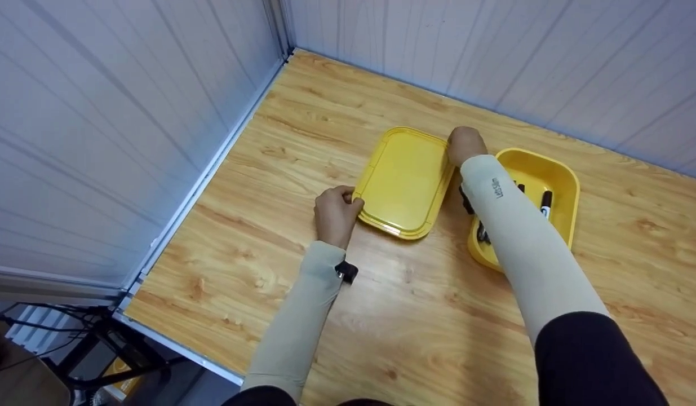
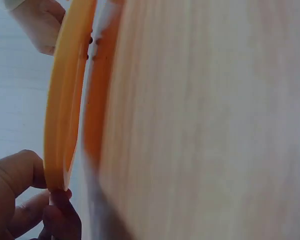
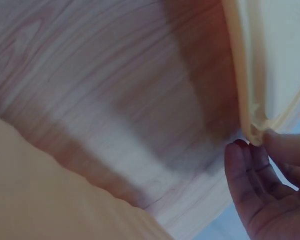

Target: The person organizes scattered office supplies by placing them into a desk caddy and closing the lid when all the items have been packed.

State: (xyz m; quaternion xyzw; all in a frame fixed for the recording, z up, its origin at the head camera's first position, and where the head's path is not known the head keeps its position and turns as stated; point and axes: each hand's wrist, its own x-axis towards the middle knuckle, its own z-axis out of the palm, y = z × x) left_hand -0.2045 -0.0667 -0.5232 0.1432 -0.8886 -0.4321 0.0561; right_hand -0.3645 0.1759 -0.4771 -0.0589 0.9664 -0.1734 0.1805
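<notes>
Both hands hold a yellow lid by opposite edges. At its near left edge my left hand pinches the rim between thumb and fingers, as the left wrist view shows of the lid. My right hand grips the far right edge; in the right wrist view its thumb and fingers pinch a corner of the lid. A small gap shows between lid and tabletop in the left wrist view. Right of the lid sits an open yellow box with several black markers inside, partly hidden by my right forearm.
The wood-grain table meets a pale panel wall on the left and another wall at the back. Beyond the table's near left edge are a black stand and cables on the floor.
</notes>
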